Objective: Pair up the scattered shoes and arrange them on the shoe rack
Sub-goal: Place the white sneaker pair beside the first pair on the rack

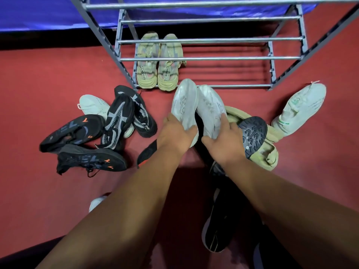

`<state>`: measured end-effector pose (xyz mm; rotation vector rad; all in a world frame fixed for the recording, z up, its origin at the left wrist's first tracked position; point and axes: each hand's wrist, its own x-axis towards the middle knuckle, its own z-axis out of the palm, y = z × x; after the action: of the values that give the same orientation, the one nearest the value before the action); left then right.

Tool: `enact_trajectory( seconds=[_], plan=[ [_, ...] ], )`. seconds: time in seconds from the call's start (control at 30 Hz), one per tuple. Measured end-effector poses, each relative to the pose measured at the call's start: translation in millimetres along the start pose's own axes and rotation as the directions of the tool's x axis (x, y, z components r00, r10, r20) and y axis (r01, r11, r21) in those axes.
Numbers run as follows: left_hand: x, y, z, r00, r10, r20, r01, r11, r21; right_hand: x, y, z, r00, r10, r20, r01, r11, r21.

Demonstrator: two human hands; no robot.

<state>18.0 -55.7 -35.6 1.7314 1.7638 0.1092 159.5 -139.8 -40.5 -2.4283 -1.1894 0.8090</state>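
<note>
Two white-soled shoes are held side by side, soles up, toes pointing at the shoe rack (194, 59). My left hand (174, 134) grips the left white shoe (184, 101) at its heel. My right hand (223, 140) grips the right white shoe (209, 105) the same way. A pair of yellow-green sneakers (157, 65) stands on the rack's lowest tier at the left. Black sneakers with orange marks (81, 146) and black mesh sneakers (126, 117) lie heaped on the floor to the left.
A beige shoe with a dark tread sole (254, 134) lies right of my hands. A pale white sneaker (299, 109) lies by the rack's right leg, another white one (93, 105) behind the black heap. A black shoe (219, 226) lies below my right arm. Red carpet (38, 78) covers the floor.
</note>
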Motion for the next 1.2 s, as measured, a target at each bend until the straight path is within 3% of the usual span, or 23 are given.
enact_trajectory(
  seconds=[0.17, 0.6, 0.77, 0.9, 1.1, 1.2],
  plan=[
    [27, 27, -1, 0.995, 0.070, -0.068, -0.067, 0.997, 0.045, 31, 0, -14, 0.997, -0.010, -0.079, 0.020, 0.992, 0.122],
    [115, 73, 19, 0.978, 0.198, -0.068, -0.187, 0.972, 0.145, 130, 14, -34, 0.988, -0.091, -0.126, 0.099, 0.994, 0.056],
    [150, 81, 24, 0.979, 0.181, -0.097, -0.164, 0.973, 0.160, 165, 5, -35, 0.985, -0.103, -0.136, 0.115, 0.990, 0.086],
    [172, 87, 26, 0.967, 0.195, -0.161, -0.152, 0.957, 0.248, 193, -6, -27, 0.974, -0.142, -0.174, 0.144, 0.990, -0.002],
    [200, 93, 28, 0.978, 0.206, -0.033, -0.159, 0.841, 0.518, 234, -29, -5, 0.989, -0.080, -0.126, 0.059, 0.985, -0.163],
    [198, 90, 32, 0.967, 0.255, 0.025, -0.228, 0.812, 0.538, 235, -27, 1, 0.992, -0.010, -0.129, -0.004, 0.994, -0.110]
  ],
)
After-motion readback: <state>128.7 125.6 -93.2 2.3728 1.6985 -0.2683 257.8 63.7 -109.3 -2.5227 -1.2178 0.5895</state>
